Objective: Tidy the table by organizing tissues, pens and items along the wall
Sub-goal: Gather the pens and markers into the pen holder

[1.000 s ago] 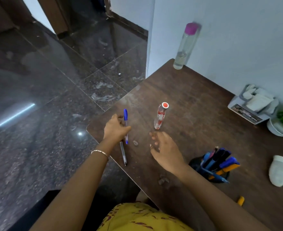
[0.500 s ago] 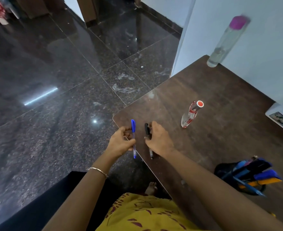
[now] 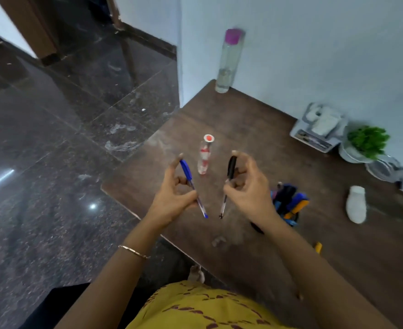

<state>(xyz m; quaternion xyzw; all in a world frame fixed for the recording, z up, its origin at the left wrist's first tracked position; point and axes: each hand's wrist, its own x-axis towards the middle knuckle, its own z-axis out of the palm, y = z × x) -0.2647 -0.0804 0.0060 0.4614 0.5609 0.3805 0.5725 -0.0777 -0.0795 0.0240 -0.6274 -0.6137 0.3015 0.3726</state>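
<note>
Left hand (image 3: 172, 200) fingers (image 3: 175, 162) pinch blue pen (image 3: 191, 184), right hand (image 3: 248, 188) fingers pinch black pen (image 3: 229, 179); both pens raised above surface (image 3: 255, 129), tips down, pen holder (image 3: 288, 205) beside right hand.

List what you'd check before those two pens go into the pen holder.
1. Left hand grips the blue pen: ok.
2. Right hand grips the black pen: ok.
3. Both pens held clear of the table: ok.
4. Room left in the pen holder: cannot tell, since the right wrist hides part of it.
5. Small bottle upright and untouched: ok.
</note>
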